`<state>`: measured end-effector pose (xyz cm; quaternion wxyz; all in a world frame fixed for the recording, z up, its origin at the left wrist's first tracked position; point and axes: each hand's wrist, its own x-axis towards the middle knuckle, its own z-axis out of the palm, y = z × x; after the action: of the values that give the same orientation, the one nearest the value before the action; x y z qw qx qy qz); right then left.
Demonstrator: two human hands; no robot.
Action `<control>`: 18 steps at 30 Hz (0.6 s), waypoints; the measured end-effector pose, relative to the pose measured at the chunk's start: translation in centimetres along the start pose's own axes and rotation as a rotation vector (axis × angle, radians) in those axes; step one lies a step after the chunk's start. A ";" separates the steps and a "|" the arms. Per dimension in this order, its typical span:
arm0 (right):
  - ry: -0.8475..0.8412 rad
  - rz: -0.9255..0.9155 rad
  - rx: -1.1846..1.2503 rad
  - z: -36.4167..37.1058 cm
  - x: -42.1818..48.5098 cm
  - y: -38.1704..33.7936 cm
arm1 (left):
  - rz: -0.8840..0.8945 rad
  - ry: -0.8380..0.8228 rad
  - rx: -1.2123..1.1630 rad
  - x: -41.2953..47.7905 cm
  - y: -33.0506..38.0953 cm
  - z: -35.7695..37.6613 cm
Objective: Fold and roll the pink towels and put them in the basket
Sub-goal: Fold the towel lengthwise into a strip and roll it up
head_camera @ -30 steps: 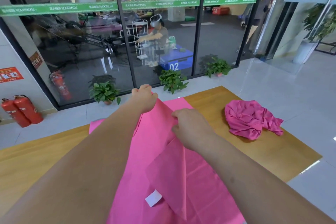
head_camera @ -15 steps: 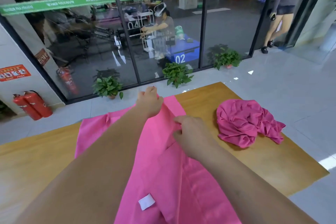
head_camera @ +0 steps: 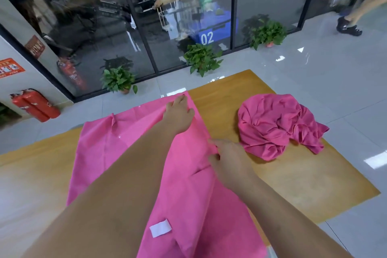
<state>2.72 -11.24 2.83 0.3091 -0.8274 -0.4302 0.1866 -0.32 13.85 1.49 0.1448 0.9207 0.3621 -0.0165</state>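
Note:
A large pink towel (head_camera: 117, 148) lies spread over the wooden table (head_camera: 303, 184), with a white label (head_camera: 160, 228) near its front. My left hand (head_camera: 179, 116) rests flat on the towel's far right corner, fingers straight. At the towel's right edge, my right hand (head_camera: 228, 159) pinches a fold of the cloth between thumb and fingers. A second pink towel (head_camera: 274, 125) sits crumpled in a heap on the table to the right. No basket is in view.
Beyond the table's far edge is a tiled floor with potted plants (head_camera: 118, 79) along a glass wall. Red fire extinguishers (head_camera: 34, 104) stand at the left. A person's legs (head_camera: 354, 21) pass at the top right.
Both hands have lowered the towel from the air onto the table. The left hand has let go of the raised corner and now lies flat on it. The view has tilted downward.

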 end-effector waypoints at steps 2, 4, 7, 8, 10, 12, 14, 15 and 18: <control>-0.021 0.072 0.013 0.8 0.7 2.7 | 0.007 -0.027 -0.025 0.6 0.9 1.9; -0.079 0.139 -0.012 2.2 1.4 5.9 | 0.046 -0.076 -0.015 0.8 1.6 4.3; -0.247 0.220 -0.047 4.6 1.3 10.3 | 0.052 -0.181 -0.011 -0.7 1.5 9.0; -0.295 0.248 -0.053 5.3 1.0 11.5 | 0.039 -0.213 -0.005 -1.8 1.3 10.4; -0.315 0.284 -0.089 6.5 0.0 13.3 | -0.019 -0.261 0.001 -4.5 0.4 12.8; -0.272 0.286 -0.109 7.2 -0.7 14.4 | -0.063 -0.280 -0.017 -7.0 -0.6 14.0; -0.238 0.278 -0.108 7.5 -0.9 14.6 | -0.077 -0.270 -0.033 -9.3 -1.5 14.1; -0.229 0.279 -0.112 7.5 -0.9 14.5 | -0.085 -0.270 -0.042 -10.3 -2.2 14.4; -0.212 0.286 -0.155 7.9 -1.5 13.5 | -0.076 -0.278 -0.058 -13.1 -4.1 14.8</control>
<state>5.32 -15.63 -12.01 0.1677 -0.8771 -0.3516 0.2808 -11.66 3.94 -11.97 0.2194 0.8905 0.3737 -0.1390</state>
